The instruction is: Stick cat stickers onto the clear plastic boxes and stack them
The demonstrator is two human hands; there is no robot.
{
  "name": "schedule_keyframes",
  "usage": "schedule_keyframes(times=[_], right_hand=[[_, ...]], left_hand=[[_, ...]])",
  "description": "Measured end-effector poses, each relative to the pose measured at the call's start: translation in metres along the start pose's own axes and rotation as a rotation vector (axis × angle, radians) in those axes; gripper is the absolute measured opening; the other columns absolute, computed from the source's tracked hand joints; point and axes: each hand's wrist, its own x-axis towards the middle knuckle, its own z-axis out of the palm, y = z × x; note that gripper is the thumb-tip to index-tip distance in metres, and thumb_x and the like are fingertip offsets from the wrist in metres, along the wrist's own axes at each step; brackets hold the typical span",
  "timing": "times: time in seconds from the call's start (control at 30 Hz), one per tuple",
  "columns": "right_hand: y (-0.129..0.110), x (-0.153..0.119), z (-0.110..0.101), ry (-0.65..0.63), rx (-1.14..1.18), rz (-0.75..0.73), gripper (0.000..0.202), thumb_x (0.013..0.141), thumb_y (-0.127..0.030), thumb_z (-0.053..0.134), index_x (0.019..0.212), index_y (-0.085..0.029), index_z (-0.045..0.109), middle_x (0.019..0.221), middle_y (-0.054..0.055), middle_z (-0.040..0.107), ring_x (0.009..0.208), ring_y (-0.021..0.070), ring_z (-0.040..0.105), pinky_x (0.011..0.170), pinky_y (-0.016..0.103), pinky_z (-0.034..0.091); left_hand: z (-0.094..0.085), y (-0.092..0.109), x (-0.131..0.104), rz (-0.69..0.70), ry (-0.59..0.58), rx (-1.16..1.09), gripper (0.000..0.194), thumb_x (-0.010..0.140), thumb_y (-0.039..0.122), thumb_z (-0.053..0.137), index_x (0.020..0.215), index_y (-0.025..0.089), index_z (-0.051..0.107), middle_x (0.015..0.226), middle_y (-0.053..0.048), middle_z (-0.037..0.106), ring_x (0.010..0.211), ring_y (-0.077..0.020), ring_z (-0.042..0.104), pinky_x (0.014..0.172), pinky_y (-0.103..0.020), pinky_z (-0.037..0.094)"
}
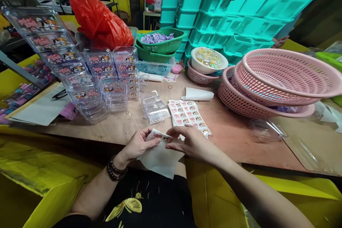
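Note:
Above the table's front edge, my left hand (136,145) pinches a white sticker sheet (160,160) between thumb and fingers. The sheet is bent over, and its lower part hangs down blank towards my lap. A sticker with red lettering and a cartoon cat (167,139) shows along the fold. My right hand (188,139) has thumb and forefinger closed around the right end of this sticker; the exact fingertip contact is hard to make out. Just beyond lies a stack of printed sticker sheets (188,114). Left of that stack are clear plastic boxes (155,107) without stickers.
Tall stacks of clear stickered boxes (91,74) stand at left, before a red plastic bag (98,21). Pink baskets (280,78) fill the right side. Green baskets (160,44), a white bowl (210,60) and stacked turquoise bins (227,14) are behind. A clear lid (268,130) lies right.

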Motion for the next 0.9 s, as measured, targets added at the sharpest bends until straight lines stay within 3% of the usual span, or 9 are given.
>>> schedule_keyframes(times=[0.1, 0.27, 0.4, 0.57, 0.67, 0.73, 0.83, 0.9], right_hand=[[0.001, 0.002, 0.009, -0.013, 0.137, 0.042, 0.011, 0.087, -0.028, 0.066, 0.084, -0.020, 0.073, 0.074, 0.003, 0.073, 0.069, 0.0178, 0.065, 0.064, 0.029, 0.045], [0.011, 0.002, 0.020, -0.019, 0.407, 0.074, 0.024, 0.084, -0.041, 0.067, 0.085, -0.018, 0.072, 0.076, 0.004, 0.074, 0.071, 0.0175, 0.065, 0.065, 0.029, 0.048], [0.012, -0.004, 0.024, 0.138, 0.392, 0.084, 0.024, 0.081, -0.043, 0.071, 0.080, -0.019, 0.071, 0.076, 0.003, 0.074, 0.072, 0.0169, 0.065, 0.065, 0.027, 0.047], [0.021, -0.008, 0.033, 0.189, 0.314, 0.013, 0.021, 0.087, -0.041, 0.067, 0.081, -0.021, 0.073, 0.077, 0.004, 0.074, 0.071, 0.0179, 0.066, 0.067, 0.030, 0.049], [0.033, -0.010, 0.040, 0.371, 0.009, -0.170, 0.017, 0.091, -0.033, 0.064, 0.081, -0.024, 0.073, 0.100, 0.008, 0.076, 0.086, 0.0223, 0.068, 0.086, 0.041, 0.048], [0.041, -0.015, 0.044, 0.481, -0.233, -0.305, 0.015, 0.090, -0.023, 0.061, 0.083, -0.027, 0.074, 0.115, 0.007, 0.073, 0.100, 0.0245, 0.066, 0.101, 0.050, 0.040], [0.047, -0.028, 0.045, 0.531, -0.378, -0.460, 0.023, 0.086, -0.014, 0.058, 0.088, -0.032, 0.072, 0.110, 0.001, 0.073, 0.099, 0.0220, 0.066, 0.109, 0.053, 0.032], [0.045, -0.041, 0.037, 0.600, -0.263, -0.505, 0.022, 0.086, -0.013, 0.060, 0.089, -0.032, 0.071, 0.099, 0.000, 0.072, 0.090, 0.0199, 0.066, 0.104, 0.050, 0.038]], left_hand=[[0.003, 0.000, 0.001, 0.021, 0.028, -0.021, 0.048, 0.058, 0.037, 0.094, 0.097, 0.017, 0.075, 0.083, 0.000, 0.075, 0.072, -0.0096, 0.067, 0.071, -0.019, 0.054], [0.004, -0.006, 0.004, 0.014, 0.098, 0.022, 0.047, 0.056, 0.051, 0.091, 0.079, 0.012, 0.077, 0.074, -0.004, 0.075, 0.064, -0.0097, 0.064, 0.063, -0.019, 0.051], [0.002, -0.021, 0.010, 0.103, 0.216, 0.088, 0.052, 0.057, 0.059, 0.088, 0.074, 0.012, 0.076, 0.069, -0.004, 0.073, 0.058, -0.0101, 0.060, 0.058, -0.020, 0.048], [0.000, -0.036, 0.011, 0.203, 0.270, 0.221, 0.048, 0.062, 0.059, 0.085, 0.069, 0.013, 0.074, 0.077, -0.007, 0.076, 0.066, -0.0137, 0.064, 0.064, -0.023, 0.049], [-0.002, -0.040, 0.009, 0.145, 0.235, 0.261, 0.048, 0.062, 0.059, 0.085, 0.068, 0.013, 0.074, 0.073, -0.006, 0.075, 0.063, -0.0142, 0.062, 0.062, -0.025, 0.048], [-0.003, -0.042, 0.007, 0.075, 0.164, 0.309, 0.048, 0.062, 0.060, 0.084, 0.069, 0.013, 0.074, 0.066, -0.003, 0.072, 0.059, -0.0135, 0.059, 0.059, -0.025, 0.047], [-0.004, -0.043, 0.002, -0.020, 0.029, 0.411, 0.043, 0.065, 0.055, 0.082, 0.067, 0.014, 0.073, 0.060, -0.001, 0.067, 0.056, -0.0126, 0.056, 0.057, -0.025, 0.046], [0.001, -0.039, 0.002, -0.052, -0.021, 0.454, 0.037, 0.070, 0.051, 0.080, 0.070, 0.014, 0.074, 0.060, -0.001, 0.067, 0.056, -0.0128, 0.055, 0.056, -0.024, 0.045]])
